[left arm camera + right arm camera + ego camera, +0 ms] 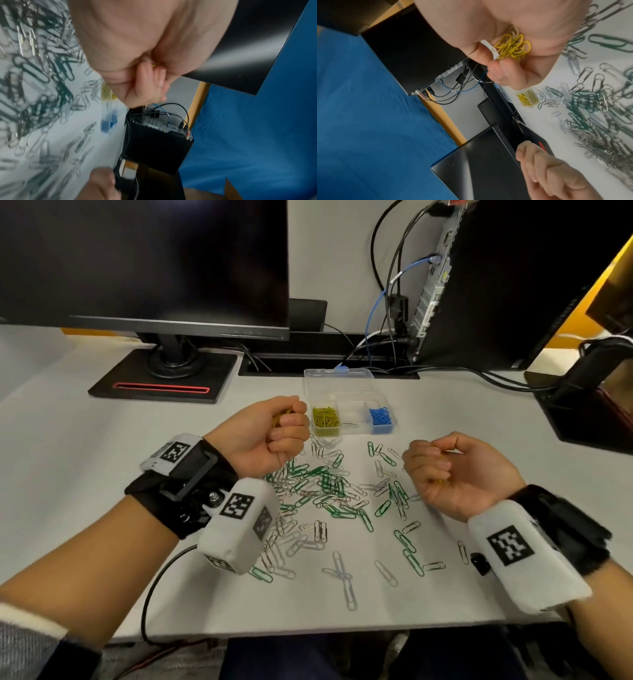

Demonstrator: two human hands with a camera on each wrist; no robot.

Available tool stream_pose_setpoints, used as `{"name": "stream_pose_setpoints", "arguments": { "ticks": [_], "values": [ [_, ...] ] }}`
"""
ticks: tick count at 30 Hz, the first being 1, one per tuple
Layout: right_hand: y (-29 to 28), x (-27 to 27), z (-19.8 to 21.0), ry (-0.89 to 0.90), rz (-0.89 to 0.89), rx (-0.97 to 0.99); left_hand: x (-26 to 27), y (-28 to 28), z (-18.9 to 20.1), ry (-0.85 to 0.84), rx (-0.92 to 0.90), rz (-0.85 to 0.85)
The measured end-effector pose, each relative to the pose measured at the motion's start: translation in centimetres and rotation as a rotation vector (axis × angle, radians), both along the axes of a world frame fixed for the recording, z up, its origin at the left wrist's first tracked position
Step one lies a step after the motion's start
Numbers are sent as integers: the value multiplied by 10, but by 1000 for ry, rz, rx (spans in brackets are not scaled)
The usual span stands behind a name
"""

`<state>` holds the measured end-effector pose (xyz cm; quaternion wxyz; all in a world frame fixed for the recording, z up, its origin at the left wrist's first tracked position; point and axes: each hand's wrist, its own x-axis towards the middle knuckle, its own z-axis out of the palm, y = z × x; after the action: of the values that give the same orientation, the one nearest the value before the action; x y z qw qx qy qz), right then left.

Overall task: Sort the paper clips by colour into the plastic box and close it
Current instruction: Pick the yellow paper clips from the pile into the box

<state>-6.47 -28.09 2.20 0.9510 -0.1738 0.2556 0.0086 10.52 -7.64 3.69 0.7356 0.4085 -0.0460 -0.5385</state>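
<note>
both fists curl palm-up: right hand [455, 470] grips yellow paper clips [513, 46], left hand [270, 433] seemingly likewise, beside the plastic box [349, 402].

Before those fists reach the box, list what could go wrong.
1. The left hand and right hand each grip a loose bunch of yellow paper clips; some could drop among the green and silver clips.
2. The clear plastic box's yellow compartment adjoins the middle one; clips may spill over.

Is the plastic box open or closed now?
Open: the plastic box shows its compartments uncovered, with its clear lid lying back behind them.
</note>
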Motion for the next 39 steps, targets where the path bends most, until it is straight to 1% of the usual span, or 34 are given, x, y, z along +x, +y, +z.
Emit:
{"name": "stream_pose_setpoints", "arguments": {
  "ticks": [3,6,12,14,20,25,28,32,35,39],
  "values": [
    [3,7,2,63,32,-77,-2,-2,3,68,27,11],
    [5,10,3,104,55,-114,-6,-7,5,142,40,65],
    [9,6,7,196,-74,-101,-2,-8,-1,237,48,200],
    [11,2,8,217,-92,-114,-2,-7,-4,237,66,188],
    [12,-1,15,230,-84,-116,-17,-20,-7,231,138,84],
    [16,-2,22,212,-13,-127,-23,-27,-6,253,122,102],
    [18,1,20,250,-28,-129,-23,-25,-8,282,137,93],
    [18,7,21,304,11,-199,-20,-24,-8,329,156,113],
    [17,12,26,287,28,-240,-18,-24,-7,340,174,102],
    [19,19,22,289,-4,-215,-21,-26,-7,380,188,89]
  ]
}}
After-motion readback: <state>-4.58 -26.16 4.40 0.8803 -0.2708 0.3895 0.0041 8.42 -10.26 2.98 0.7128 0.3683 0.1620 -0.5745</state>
